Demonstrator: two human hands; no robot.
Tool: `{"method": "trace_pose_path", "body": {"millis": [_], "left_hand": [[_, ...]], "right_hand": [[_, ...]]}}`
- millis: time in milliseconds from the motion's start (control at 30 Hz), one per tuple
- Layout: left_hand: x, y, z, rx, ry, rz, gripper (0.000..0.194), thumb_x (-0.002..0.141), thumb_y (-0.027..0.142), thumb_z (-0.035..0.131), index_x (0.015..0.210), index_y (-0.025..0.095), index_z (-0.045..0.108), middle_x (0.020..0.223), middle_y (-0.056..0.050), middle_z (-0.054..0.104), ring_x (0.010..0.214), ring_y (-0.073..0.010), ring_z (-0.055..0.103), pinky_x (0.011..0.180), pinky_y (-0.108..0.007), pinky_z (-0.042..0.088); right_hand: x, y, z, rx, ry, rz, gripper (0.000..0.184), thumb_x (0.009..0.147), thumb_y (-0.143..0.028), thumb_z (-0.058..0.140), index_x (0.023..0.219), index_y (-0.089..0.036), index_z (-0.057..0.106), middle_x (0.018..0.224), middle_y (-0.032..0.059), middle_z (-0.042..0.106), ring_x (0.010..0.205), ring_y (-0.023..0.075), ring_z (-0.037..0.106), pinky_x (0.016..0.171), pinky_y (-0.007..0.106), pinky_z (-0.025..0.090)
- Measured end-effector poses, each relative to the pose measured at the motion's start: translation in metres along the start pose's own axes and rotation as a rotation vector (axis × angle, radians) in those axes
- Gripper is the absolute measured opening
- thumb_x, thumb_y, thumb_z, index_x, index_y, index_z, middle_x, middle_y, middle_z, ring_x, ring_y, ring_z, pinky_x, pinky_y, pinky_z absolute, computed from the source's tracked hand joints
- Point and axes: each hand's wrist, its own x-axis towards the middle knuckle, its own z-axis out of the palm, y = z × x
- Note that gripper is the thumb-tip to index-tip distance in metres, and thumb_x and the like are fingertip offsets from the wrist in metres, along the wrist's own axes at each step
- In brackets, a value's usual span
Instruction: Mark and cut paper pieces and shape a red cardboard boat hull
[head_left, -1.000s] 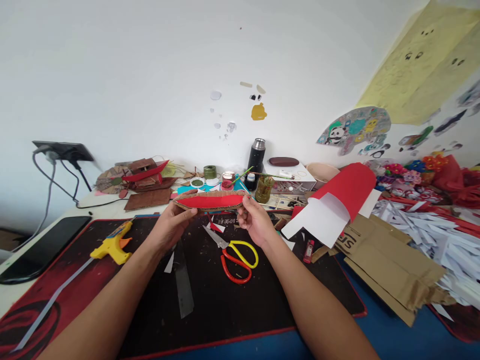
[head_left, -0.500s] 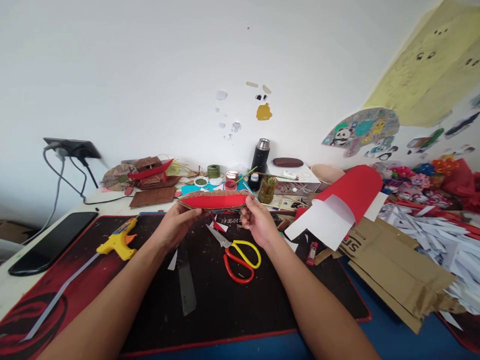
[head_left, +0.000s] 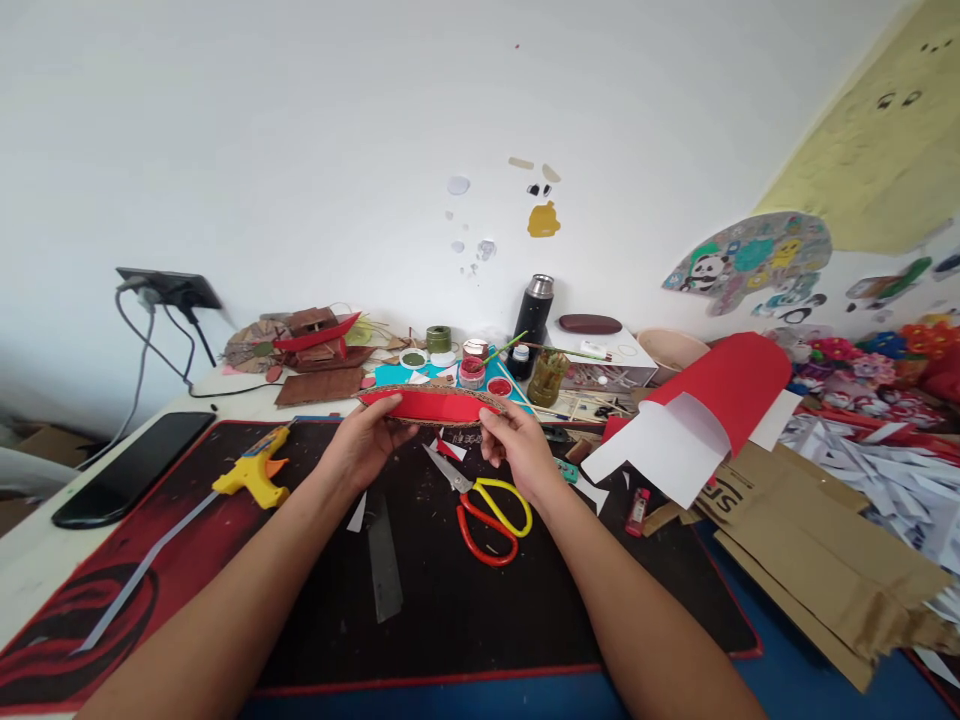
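Between my two hands is a long, narrow cardboard piece with a red paper face [head_left: 439,405], held level above the black mat [head_left: 315,620]. My left hand [head_left: 365,440] pinches its left end, thumb lying on the red face. At the right end, my right hand [head_left: 514,440] grips it between thumb and fingers. Scissors with one red and one yellow handle [head_left: 491,515] lie on the mat below, blades pointing up and left. A flat ruler-like strip [head_left: 385,565] rests left of them. Small red and white paper scraps [head_left: 450,450] lie just under the held piece.
A yellow glue gun [head_left: 255,470] with a pale stick and a black phone [head_left: 135,470] are at the left. Paint jars [head_left: 472,372], a flask [head_left: 534,310] and a brown cardboard model [head_left: 315,340] stand behind. Rolled red paper [head_left: 727,385] and folded cardboard [head_left: 817,540] occupy the right.
My left thumb has moved inward onto the red face, and the piece has turned to show more of it. The whole view has shifted a little, with objects appearing farther right.
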Motion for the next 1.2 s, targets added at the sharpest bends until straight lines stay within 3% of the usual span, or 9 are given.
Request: {"method": "trace_pose_path", "body": {"millis": [100, 367, 633, 1200], "left_hand": [[0.002, -0.002, -0.001, 0.001, 0.065, 0.009, 0.024, 0.078, 0.009, 0.085, 0.097, 0.016, 0.073, 0.088, -0.004, 0.08, 0.069, -0.0159, 0.074, 0.051, -0.022, 0.06], [0.005, -0.008, -0.001, 0.017, 0.149, 0.016, 0.025, 0.073, 0.009, 0.087, 0.093, 0.015, 0.074, 0.087, -0.006, 0.081, 0.07, -0.0183, 0.074, 0.059, -0.026, 0.061], [0.007, -0.01, -0.002, 0.025, 0.164, 0.016, 0.024, 0.072, 0.008, 0.086, 0.09, 0.016, 0.072, 0.085, -0.004, 0.079, 0.069, -0.0164, 0.072, 0.054, -0.023, 0.057], [0.007, -0.011, -0.003, 0.017, 0.156, 0.03, 0.024, 0.074, 0.006, 0.082, 0.093, 0.015, 0.072, 0.09, -0.004, 0.08, 0.074, -0.0172, 0.075, 0.06, -0.025, 0.064]], "right_hand": [[-0.002, 0.004, 0.002, -0.074, -0.046, -0.016, 0.058, 0.077, -0.049, 0.093, 0.126, -0.023, 0.076, 0.061, -0.0063, 0.065, 0.046, 0.0134, 0.06, 0.038, 0.021, 0.034], [-0.003, 0.007, 0.003, -0.117, -0.07, -0.002, 0.056, 0.08, -0.047, 0.09, 0.128, -0.022, 0.076, 0.06, -0.0052, 0.064, 0.046, 0.0135, 0.059, 0.039, 0.021, 0.035], [-0.004, 0.004, 0.004, -0.133, -0.082, 0.016, 0.06, 0.078, -0.049, 0.091, 0.13, -0.022, 0.075, 0.061, -0.0059, 0.063, 0.047, 0.0132, 0.059, 0.04, 0.022, 0.035], [-0.004, 0.005, 0.002, -0.149, -0.091, 0.008, 0.06, 0.081, -0.048, 0.088, 0.133, -0.021, 0.075, 0.061, -0.0059, 0.063, 0.047, 0.0126, 0.059, 0.041, 0.022, 0.035]]}}
